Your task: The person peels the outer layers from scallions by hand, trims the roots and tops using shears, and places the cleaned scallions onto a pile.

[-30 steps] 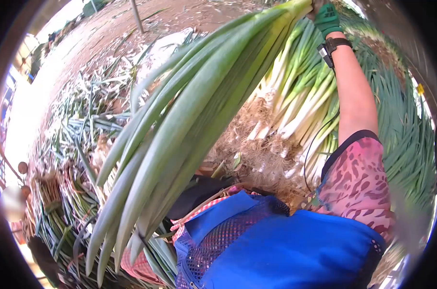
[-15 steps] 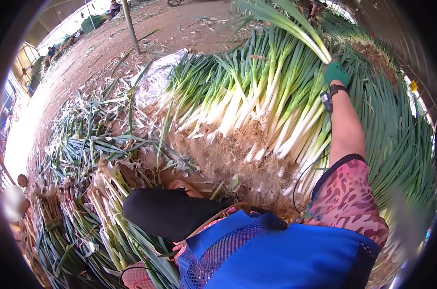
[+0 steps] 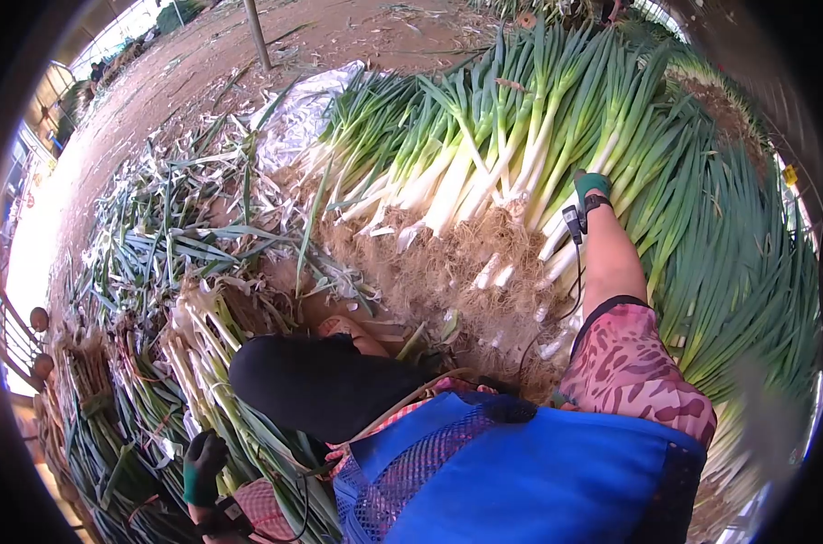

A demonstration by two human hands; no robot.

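Bare reddish dirt ground (image 3: 357, 36) fills the open-sided shed from 10 to 12 o'clock, with a thin post (image 3: 257, 32) standing at 11. From the centre out to 3 o'clock lies a broad pile of green onions (image 3: 484, 154). Their long axes run roughly from 7 to 1 o'clock, with the white, rooted ends toward the person and the green tops fanning away. A spread of cut leaves (image 3: 176, 236) covers the ground at 9 o'clock, and a crumpled plastic sheet (image 3: 294, 118) lies beyond it. Tied bundles (image 3: 112, 408) lie at 8 o'clock.

The right hand (image 3: 593, 186), gloved green, is pushed in among the stalks at 2 o'clock; its fingers are buried, so its grip cannot be told. The left hand (image 3: 201, 467), in a dark glove, sits at 7 o'clock beside the bundles, its hold unclear.
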